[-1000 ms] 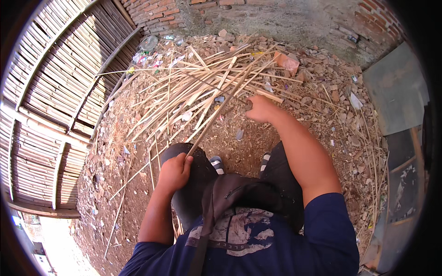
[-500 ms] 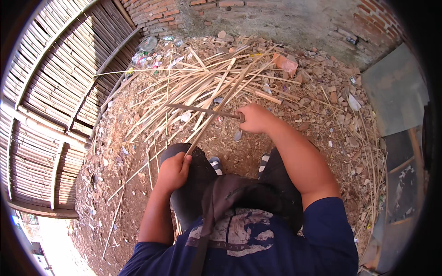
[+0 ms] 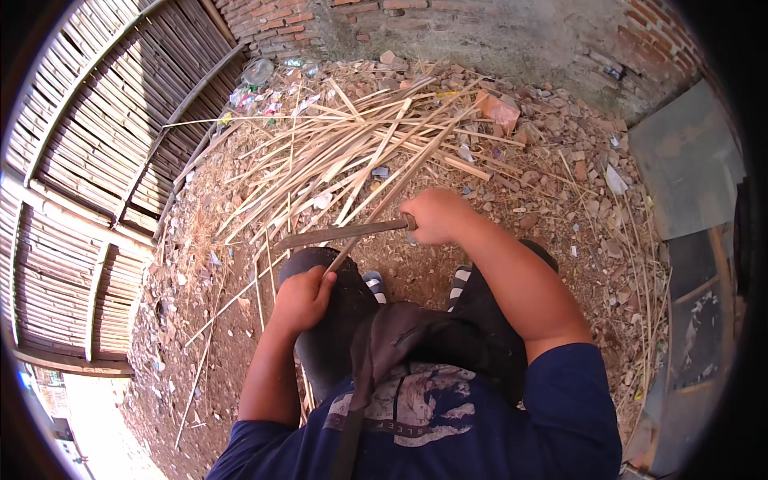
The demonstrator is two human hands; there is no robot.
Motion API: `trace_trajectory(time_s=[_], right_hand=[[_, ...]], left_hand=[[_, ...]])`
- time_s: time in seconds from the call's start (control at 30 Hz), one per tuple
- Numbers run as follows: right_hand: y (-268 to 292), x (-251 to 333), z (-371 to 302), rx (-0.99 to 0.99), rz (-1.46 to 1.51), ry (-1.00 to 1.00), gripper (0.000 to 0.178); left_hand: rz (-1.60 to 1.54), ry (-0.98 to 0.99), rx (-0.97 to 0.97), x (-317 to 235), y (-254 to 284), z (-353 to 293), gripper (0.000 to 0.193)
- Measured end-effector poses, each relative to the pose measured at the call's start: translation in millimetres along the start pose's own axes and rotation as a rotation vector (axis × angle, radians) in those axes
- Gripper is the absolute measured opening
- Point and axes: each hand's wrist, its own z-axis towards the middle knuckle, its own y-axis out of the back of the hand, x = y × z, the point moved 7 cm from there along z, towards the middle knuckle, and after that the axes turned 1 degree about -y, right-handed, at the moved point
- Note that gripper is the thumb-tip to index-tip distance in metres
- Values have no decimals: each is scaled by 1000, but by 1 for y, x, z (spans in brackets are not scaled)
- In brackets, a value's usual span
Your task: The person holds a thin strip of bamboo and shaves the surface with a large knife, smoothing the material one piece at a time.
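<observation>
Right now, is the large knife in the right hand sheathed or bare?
Bare: the large knife shows no sheath from the right hand to its tip.

Free gap between the legs, with blade and strip as obstacles.

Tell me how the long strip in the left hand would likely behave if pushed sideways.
The strip is probably light, being slender and gripped by the left hand only. It seems fairly stiff, running nearly straight, though its length may let it flex.

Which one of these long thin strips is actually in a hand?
The strip in the left hand, slanting up and rightward, with the dark blade crossing over it. Neither hand holds any of the other strips.
</observation>
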Motion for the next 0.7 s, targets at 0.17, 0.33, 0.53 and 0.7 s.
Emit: trace_trajectory(time_s=[0.17, 0.33, 0.53, 0.7], right_hand=[[16, -76, -3, -138, 393, -346, 30], [4, -40, 5, -141, 316, -168, 28], [-1, -17, 3, -37, 136, -47, 22], [8, -35, 7, -210, 185, -155, 25]], left_hand=[[-30, 8, 19, -3, 0, 0, 36], [-68, -1, -13, 1, 3, 2, 37], [-93, -6, -8, 4, 0, 4, 38], [-193, 12, -69, 6, 5, 2, 37]])
